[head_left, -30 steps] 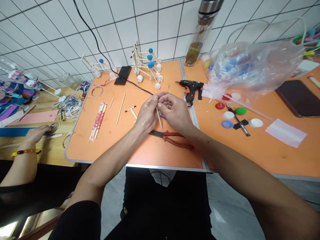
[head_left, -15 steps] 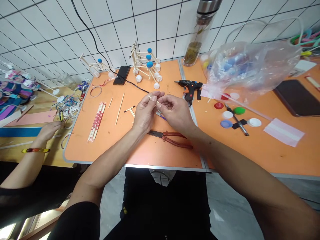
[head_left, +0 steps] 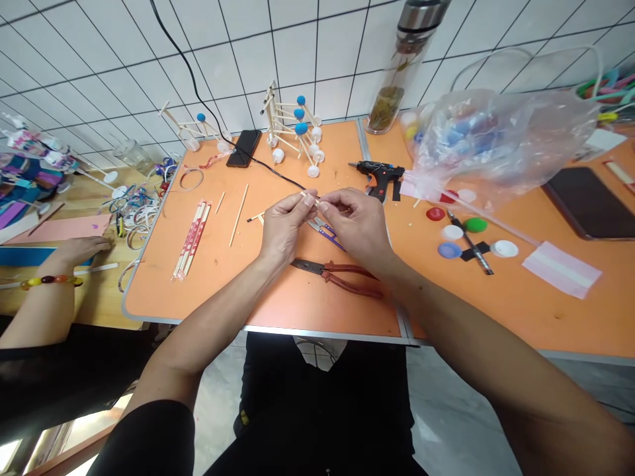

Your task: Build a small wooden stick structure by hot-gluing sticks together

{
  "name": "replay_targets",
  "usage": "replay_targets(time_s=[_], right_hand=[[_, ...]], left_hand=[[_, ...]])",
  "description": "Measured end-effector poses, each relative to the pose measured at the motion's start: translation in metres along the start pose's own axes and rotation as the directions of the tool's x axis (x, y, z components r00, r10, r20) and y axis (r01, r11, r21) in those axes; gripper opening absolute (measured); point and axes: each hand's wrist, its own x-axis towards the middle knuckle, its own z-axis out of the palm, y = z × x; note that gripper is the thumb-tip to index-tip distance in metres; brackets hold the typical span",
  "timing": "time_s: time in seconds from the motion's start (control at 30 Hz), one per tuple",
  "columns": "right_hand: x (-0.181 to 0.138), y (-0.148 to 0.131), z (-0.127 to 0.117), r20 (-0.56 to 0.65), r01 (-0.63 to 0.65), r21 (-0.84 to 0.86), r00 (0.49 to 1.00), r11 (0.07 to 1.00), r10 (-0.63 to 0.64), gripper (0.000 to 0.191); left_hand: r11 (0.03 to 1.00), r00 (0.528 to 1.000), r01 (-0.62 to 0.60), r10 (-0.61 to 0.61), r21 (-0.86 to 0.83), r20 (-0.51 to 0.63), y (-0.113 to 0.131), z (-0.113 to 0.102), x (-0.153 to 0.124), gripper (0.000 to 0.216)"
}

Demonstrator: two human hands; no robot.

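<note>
My left hand and my right hand meet above the orange table, fingertips almost touching. Each is closed in a pinch on a short, pale wooden stick, mostly covered by the fingers. Partly behind my right hand lie scissors with blue-purple handles. Just below the hands rest red-handled pliers. Beside my left hand, a small joined stick piece with a dark tip is half hidden. Further left are a loose wooden stick, a shorter stick and wrapped chopsticks.
Stick frames with blue balls and white caps stand by the wall. A black cable crosses behind my hands. On the right are a glue gun, bottle caps, a pen and a plastic bag. Another person's hand is at left.
My hands remain pinched together over the table, shifted slightly, and more of the scissors shows between them. At left, the other person's hand has drawn back a little to the left.
</note>
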Motion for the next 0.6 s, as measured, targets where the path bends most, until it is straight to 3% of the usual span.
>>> replay_targets(time_s=[0.27,0.37,0.6], right_hand=[[0.0014,0.0092,0.0031,-0.045,0.034,0.092,0.999,0.995,-0.03,0.018],[0.0011,0.0069,0.0018,-0.041,0.035,0.048,0.999,0.998,-0.033,0.009],[0.0009,0.0066,0.0003,-0.045,0.039,0.015,0.998,0.999,-0.038,0.007]], left_hand=[[0.995,0.993,-0.082,0.077,0.052,0.091,-0.011,-0.0092,0.0055,0.041],[0.994,0.991,-0.108,0.105,0.032,0.087,-0.0075,-0.0094,0.0068,0.039],[0.992,0.992,-0.118,0.117,0.033,0.052,-0.0035,-0.0078,0.005,0.034]])
